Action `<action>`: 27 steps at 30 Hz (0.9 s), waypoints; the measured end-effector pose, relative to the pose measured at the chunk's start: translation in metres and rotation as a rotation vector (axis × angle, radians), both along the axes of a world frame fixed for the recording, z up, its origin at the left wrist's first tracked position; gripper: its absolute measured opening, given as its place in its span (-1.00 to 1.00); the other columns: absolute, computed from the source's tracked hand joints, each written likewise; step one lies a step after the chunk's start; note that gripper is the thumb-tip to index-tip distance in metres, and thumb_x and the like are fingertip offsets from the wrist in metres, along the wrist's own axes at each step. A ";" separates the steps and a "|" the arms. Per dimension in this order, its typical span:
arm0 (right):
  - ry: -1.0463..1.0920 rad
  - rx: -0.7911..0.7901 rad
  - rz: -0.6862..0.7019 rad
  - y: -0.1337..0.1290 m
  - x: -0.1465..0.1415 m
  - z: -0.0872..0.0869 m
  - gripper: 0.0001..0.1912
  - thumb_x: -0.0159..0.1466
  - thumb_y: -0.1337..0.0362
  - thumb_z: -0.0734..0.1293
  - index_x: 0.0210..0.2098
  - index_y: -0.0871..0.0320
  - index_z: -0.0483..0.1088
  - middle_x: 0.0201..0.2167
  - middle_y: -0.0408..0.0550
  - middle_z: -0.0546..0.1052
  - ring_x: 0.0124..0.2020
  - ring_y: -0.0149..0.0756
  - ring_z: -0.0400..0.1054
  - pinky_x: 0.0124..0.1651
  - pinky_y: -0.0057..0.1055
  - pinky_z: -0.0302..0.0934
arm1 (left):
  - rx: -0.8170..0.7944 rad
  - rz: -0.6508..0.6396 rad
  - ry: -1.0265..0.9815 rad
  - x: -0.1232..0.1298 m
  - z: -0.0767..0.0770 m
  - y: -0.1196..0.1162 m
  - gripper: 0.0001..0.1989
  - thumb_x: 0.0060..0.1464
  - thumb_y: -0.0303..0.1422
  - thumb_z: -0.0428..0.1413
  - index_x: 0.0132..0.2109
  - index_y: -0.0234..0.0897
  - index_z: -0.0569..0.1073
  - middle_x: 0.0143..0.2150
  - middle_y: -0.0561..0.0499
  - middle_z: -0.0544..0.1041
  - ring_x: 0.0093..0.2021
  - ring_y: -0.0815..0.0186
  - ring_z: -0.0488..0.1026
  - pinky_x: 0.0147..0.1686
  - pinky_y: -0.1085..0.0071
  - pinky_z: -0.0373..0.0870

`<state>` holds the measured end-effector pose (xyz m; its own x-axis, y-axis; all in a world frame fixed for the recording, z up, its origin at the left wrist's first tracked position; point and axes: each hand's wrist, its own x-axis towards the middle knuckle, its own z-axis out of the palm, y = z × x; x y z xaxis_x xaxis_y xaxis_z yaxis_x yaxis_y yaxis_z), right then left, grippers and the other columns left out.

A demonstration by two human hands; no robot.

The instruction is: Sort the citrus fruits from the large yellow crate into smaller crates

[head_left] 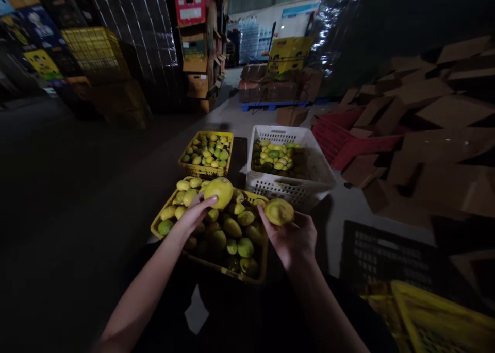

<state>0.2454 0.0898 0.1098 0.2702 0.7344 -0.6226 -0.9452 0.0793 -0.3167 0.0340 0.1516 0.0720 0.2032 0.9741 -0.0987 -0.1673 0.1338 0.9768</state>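
My left hand [197, 212] is closed on a large yellow lemon [219, 192], held above the near yellow crate [155, 228] full of yellow and green lemons. Another yellow lemon [279, 212] rests in my right hand [297, 235], its fingers and thumb around it, just past that crate's right edge. Behind the near crate stands a smaller-looking yellow crate [204, 170] of green and yellow lemons. A white crate [292, 180], partly filled with lemons, is beyond my right hand.
Flattened cardboard [444, 157] and a red crate [338, 139] lie at the right. A black crate [386, 252] and an empty-looking yellow crate [441, 317] are at lower right. Stacked boxes [195, 49] and a blue pallet [270, 106] stand behind.
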 end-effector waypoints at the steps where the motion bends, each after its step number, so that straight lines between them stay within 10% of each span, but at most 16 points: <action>1: 0.008 0.015 0.012 0.002 -0.003 0.001 -0.62 0.20 0.34 0.18 -0.01 0.13 0.40 -0.35 -0.06 0.61 -0.29 -0.18 0.57 -0.29 -0.20 0.59 | -0.029 0.041 -0.118 -0.007 0.004 -0.003 -0.54 0.00 -0.14 0.29 0.04 -0.20 0.53 0.04 -0.11 0.64 0.14 0.02 0.51 0.15 0.17 0.45; 11: -0.043 0.159 0.532 0.020 -0.060 -0.021 -0.68 0.41 0.05 0.25 -0.23 0.18 0.47 -0.46 -0.02 0.58 -0.52 -0.30 0.45 -0.47 -0.43 0.46 | -0.292 0.164 -0.563 -0.043 0.007 -0.009 -0.42 0.23 0.04 -0.02 0.01 -0.40 0.53 -0.40 -0.11 0.60 -0.59 0.27 0.43 -0.56 0.36 0.42; 18: -0.085 0.190 0.549 0.031 -0.103 -0.028 -0.86 0.35 0.29 0.36 -0.11 0.12 0.49 -0.26 -0.07 0.68 -0.35 -0.30 0.57 -0.34 -0.43 0.53 | -0.340 0.255 -0.650 -0.064 0.002 -0.015 -0.48 0.31 -0.05 -0.07 0.08 -0.37 0.52 -0.28 -0.15 0.64 -0.41 0.24 0.56 -0.37 0.36 0.55; 27: -0.065 0.257 0.670 0.043 -0.106 -0.026 -0.83 0.30 0.22 0.37 -0.20 0.19 0.48 -0.47 0.02 0.63 -0.55 -0.25 0.51 -0.55 -0.45 0.44 | -0.381 0.329 -0.712 -0.068 0.017 -0.023 -0.46 0.31 -0.10 -0.04 0.26 -0.36 0.40 -0.20 -0.17 0.66 -0.28 0.14 0.66 -0.41 0.37 0.59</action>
<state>0.1392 0.1327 0.0834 -0.2587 0.8765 -0.4059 -0.7968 -0.4312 -0.4233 -0.0336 0.1286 0.0890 0.0542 0.9207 -0.3864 -0.8086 0.2675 0.5240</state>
